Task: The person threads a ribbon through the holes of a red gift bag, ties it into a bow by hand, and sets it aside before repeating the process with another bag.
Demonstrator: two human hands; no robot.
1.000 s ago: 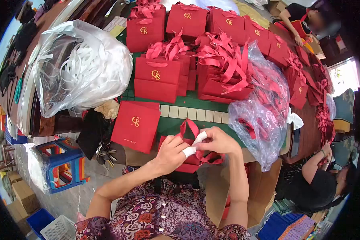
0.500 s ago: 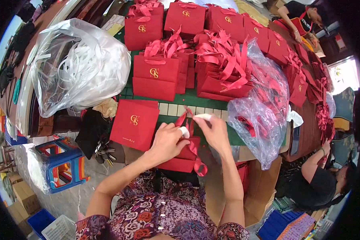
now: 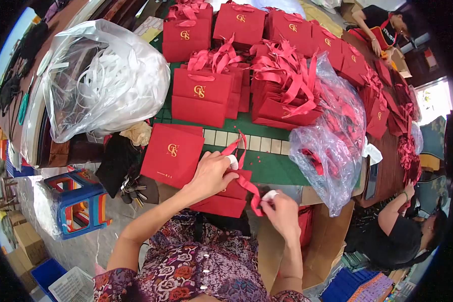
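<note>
My left hand (image 3: 212,175), with a white wrap on a finger, pinches a red ribbon (image 3: 248,185) above a small red paper bag (image 3: 219,205) at the table's near edge. One stretch of ribbon rises past these fingers in a loop. Lower and to the right, my right hand (image 3: 283,215), also with a white finger wrap, is closed on the ribbon's other stretch. The hand partly hides this bag. Beside my left hand lie flat red bags (image 3: 172,155) with a gold logo.
Red bags with ribbon handles (image 3: 200,95) stand in rows on the green table (image 3: 274,170). A clear plastic bag of white ribbon (image 3: 110,80) sits left, another plastic bag (image 3: 332,166) right. A cardboard box (image 3: 327,241) is below. Two other people are on the right.
My right hand has moved down and to the right, from the ribbon's upper end to its lower stretch. My left hand has stayed nearly in place, still on the ribbon.
</note>
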